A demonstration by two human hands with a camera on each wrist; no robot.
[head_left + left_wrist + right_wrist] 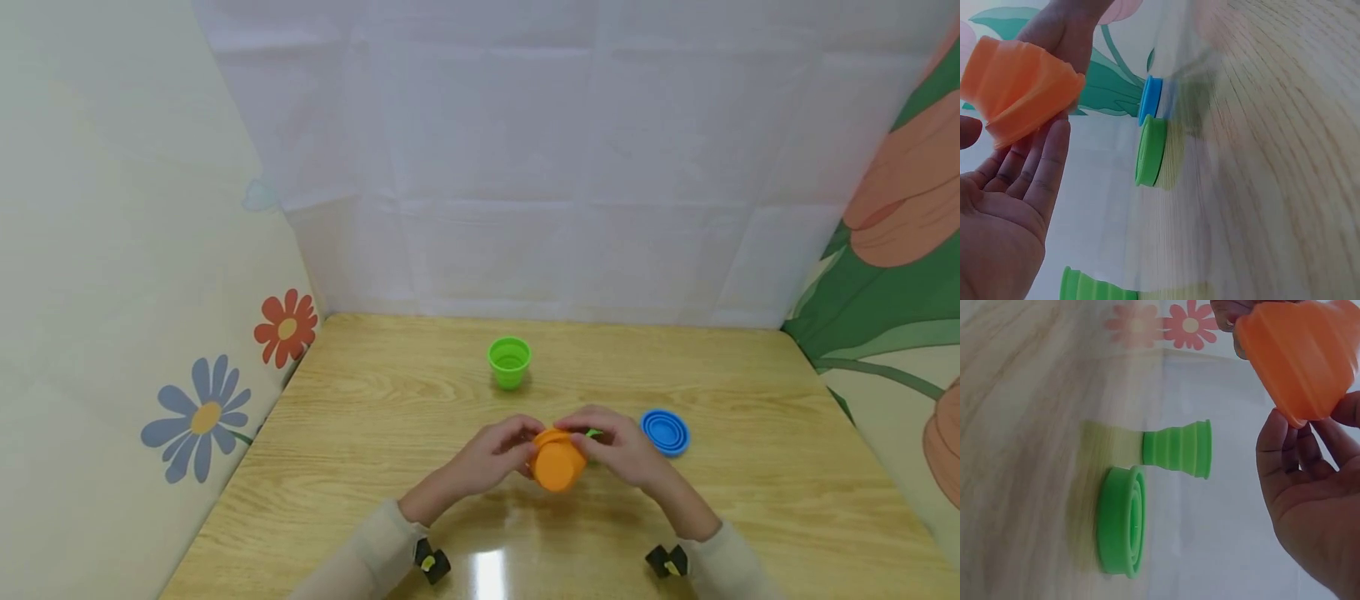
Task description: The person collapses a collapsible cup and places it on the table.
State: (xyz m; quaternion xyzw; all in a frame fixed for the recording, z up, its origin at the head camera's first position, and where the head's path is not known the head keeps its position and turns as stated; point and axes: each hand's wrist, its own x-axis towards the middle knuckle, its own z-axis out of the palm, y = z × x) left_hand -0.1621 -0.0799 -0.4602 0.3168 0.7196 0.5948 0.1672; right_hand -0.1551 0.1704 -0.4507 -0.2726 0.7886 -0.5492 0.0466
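Note:
Both hands hold an orange collapsible cup (557, 467) above the table, its base tipped toward the head camera. My left hand (489, 458) grips the left side, thumb on the near wall and fingers at the rim. On the opposite side my right hand (622, 447) pinches the rim between thumb and fingers. In the left wrist view the cup's ribbed wall looks partly folded and skewed near the rim. A flattened green collapsible cup (1120, 519) lies on the table, mostly hidden behind the right hand in the head view.
Farther back a green collapsible cup (510, 364) stands upright, fully extended. A flattened blue collapsible cup (665, 432) lies right of the right hand. A white cloth (525, 167) hangs behind the wooden table (360, 400), with flower-printed sheets at both sides.

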